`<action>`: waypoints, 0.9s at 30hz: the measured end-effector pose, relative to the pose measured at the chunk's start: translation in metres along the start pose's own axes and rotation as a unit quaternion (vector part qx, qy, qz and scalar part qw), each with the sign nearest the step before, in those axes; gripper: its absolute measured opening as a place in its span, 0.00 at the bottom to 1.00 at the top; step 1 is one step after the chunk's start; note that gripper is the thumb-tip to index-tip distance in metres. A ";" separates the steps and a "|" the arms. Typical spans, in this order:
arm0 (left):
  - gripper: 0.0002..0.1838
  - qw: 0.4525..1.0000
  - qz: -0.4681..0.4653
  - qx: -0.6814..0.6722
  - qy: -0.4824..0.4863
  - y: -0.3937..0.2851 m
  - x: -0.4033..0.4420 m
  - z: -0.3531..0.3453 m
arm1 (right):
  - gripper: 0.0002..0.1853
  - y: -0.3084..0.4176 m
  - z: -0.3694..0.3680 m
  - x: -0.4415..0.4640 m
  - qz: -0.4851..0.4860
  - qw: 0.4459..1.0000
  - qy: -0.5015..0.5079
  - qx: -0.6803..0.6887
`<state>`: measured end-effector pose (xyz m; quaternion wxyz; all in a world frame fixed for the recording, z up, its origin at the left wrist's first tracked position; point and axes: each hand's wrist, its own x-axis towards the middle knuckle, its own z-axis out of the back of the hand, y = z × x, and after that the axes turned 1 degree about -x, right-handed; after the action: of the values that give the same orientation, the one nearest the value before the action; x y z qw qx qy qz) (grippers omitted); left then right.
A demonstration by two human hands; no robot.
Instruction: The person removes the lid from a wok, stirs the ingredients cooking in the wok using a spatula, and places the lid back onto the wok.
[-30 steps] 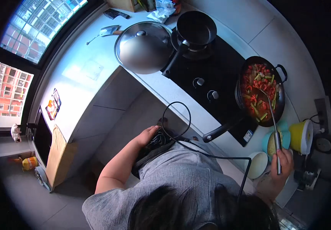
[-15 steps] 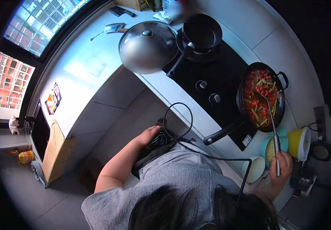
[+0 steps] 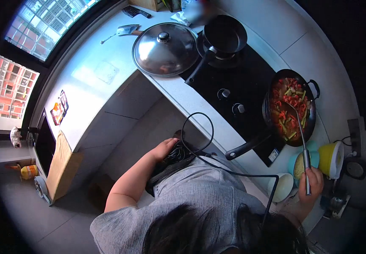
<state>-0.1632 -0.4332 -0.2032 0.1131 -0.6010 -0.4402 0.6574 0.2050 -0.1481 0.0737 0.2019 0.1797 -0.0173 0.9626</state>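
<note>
My right hand (image 3: 312, 184) is closed round the handle of a long metal cooking utensil (image 3: 306, 157). Its far end dips into a dark wok (image 3: 314, 121), where the food hides the head, so I cannot tell whether it is a ladle or a spatula. Red pieces and green stalks (image 3: 294, 95) lie in brownish liquid inside the wok, which sits on the right side of the black stove (image 3: 250, 76). Down at my waist, my left hand (image 3: 165, 149) rests with fingers extended against a black bundle (image 3: 176, 154) with a cable.
An empty dark saucepan (image 3: 226, 36) stands on the far burner, beside a large steel lid (image 3: 162, 53). A cleaver (image 3: 127, 30) and a black knife (image 3: 135, 12) lie farther back. Near my right hand are a white bowl (image 3: 281, 188), a turquoise bowl (image 3: 312, 151) and a yellow container (image 3: 328, 158). A black cable (image 3: 234, 172) crosses in front.
</note>
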 end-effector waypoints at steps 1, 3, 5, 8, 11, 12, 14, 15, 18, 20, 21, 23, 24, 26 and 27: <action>0.23 1.000 -0.005 0.014 -0.002 0.001 0.001 0.001 | 0.17 0.000 0.000 0.000 0.000 1.000 -0.004 0.004; 0.23 1.000 -0.003 0.004 0.001 0.004 0.003 0.002 | 0.17 0.001 0.000 0.000 0.000 1.000 -0.010 0.010; 0.23 1.000 0.002 -0.017 0.006 0.003 0.002 0.002 | 0.17 0.003 0.000 0.002 -0.005 1.000 -0.009 0.014; 0.23 1.000 -0.009 0.002 0.004 0.002 -0.001 0.003 | 0.16 0.005 0.000 0.005 -0.014 1.000 -0.005 0.024; 0.23 1.000 -0.009 -0.007 -0.001 0.001 -0.007 0.004 | 0.15 0.005 -0.002 0.010 -0.008 0.999 -0.003 0.032; 0.24 1.000 -0.003 -0.021 -0.002 0.001 -0.010 0.004 | 0.15 0.005 -0.002 0.011 -0.005 0.999 -0.001 0.034; 0.24 0.999 0.003 -0.041 -0.008 0.002 -0.017 0.005 | 0.14 0.006 -0.003 0.015 -0.003 1.000 -0.002 0.018; 0.24 0.999 -0.004 -0.035 -0.014 0.002 -0.020 0.005 | 0.14 0.006 -0.004 0.017 -0.002 1.000 -0.002 0.011; 0.23 0.999 -0.019 -0.026 -0.027 0.004 -0.029 0.007 | 0.13 0.007 -0.004 0.022 -0.018 0.999 0.012 0.040; 0.23 0.999 -0.026 -0.016 -0.043 0.008 -0.034 0.007 | 0.13 0.008 -0.004 0.026 -0.022 0.998 0.019 0.053; 0.23 0.998 -0.030 -0.012 -0.051 0.010 -0.037 0.007 | 0.12 0.008 -0.004 0.028 -0.029 0.998 0.018 0.047; 0.23 0.997 -0.038 -0.021 -0.067 0.016 -0.044 0.006 | 0.11 0.009 -0.005 0.031 -0.039 0.998 0.016 0.036; 0.23 0.996 -0.045 -0.023 -0.079 0.021 -0.048 0.005 | 0.11 0.009 -0.004 0.033 -0.029 0.999 0.021 0.038; 0.23 0.993 -0.049 -0.039 -0.100 0.033 -0.058 0.002 | 0.10 0.008 -0.002 0.038 -0.023 0.998 0.030 0.041; 0.22 0.991 -0.049 -0.030 -0.119 0.041 -0.066 0.000 | 0.10 0.008 0.000 0.040 -0.017 0.998 0.036 0.042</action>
<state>-0.1311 -0.5014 -0.1870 0.0736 -0.4996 -0.4989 0.7043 0.1675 -0.1406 0.0884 0.2114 0.1539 0.0337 0.9646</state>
